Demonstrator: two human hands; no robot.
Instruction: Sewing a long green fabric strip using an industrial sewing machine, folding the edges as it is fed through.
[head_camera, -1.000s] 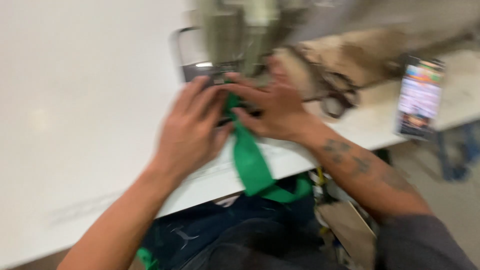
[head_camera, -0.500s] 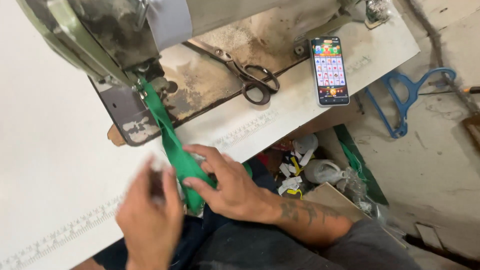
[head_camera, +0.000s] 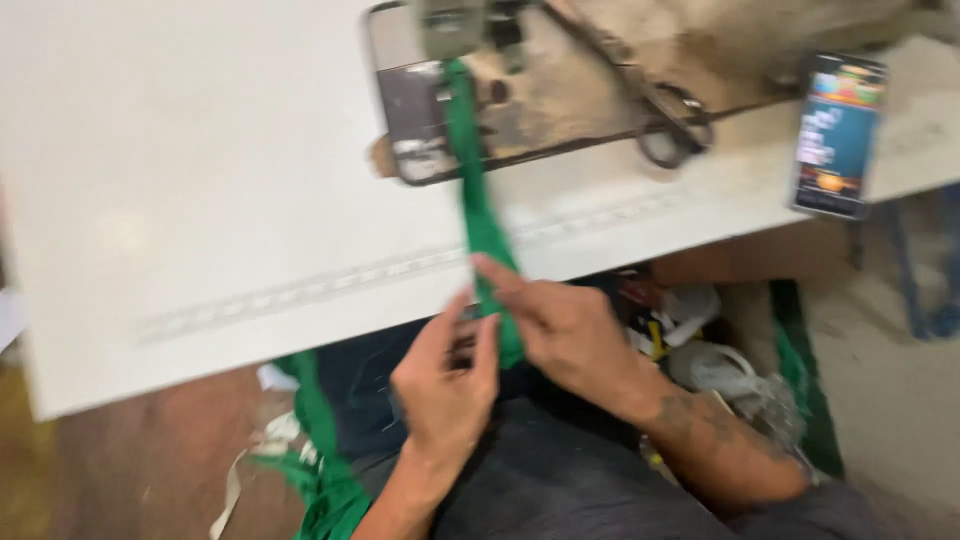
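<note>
Both hands have dropped below the table's (head_camera: 200, 180) near edge since half a second ago. Left hand (head_camera: 445, 385) and right hand (head_camera: 560, 335) pinch the green strip (head_camera: 480, 215), which runs taut up to the sewing machine (head_camera: 450, 25); scissors (head_camera: 670, 115) and phone (head_camera: 838, 135) lie toward the right edge.

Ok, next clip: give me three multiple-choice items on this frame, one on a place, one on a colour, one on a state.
1. Where do the scissors lie?
A. On the worn machine bed, left of the phone
B. On the floor
C. In the left hand

2. What colour is the fabric strip running from the sewing machine?
A. Red
B. Green
C. White

3. How is the strip held?
A. Lying loose, untouched
B. Gripped by the left hand and right hand off the table edge
C. Rolled on a spool

Answers: 1 A, they rest on the bed beside the phone. 2 B, it is plainly green. 3 B, both hands close on its lower end.
</note>
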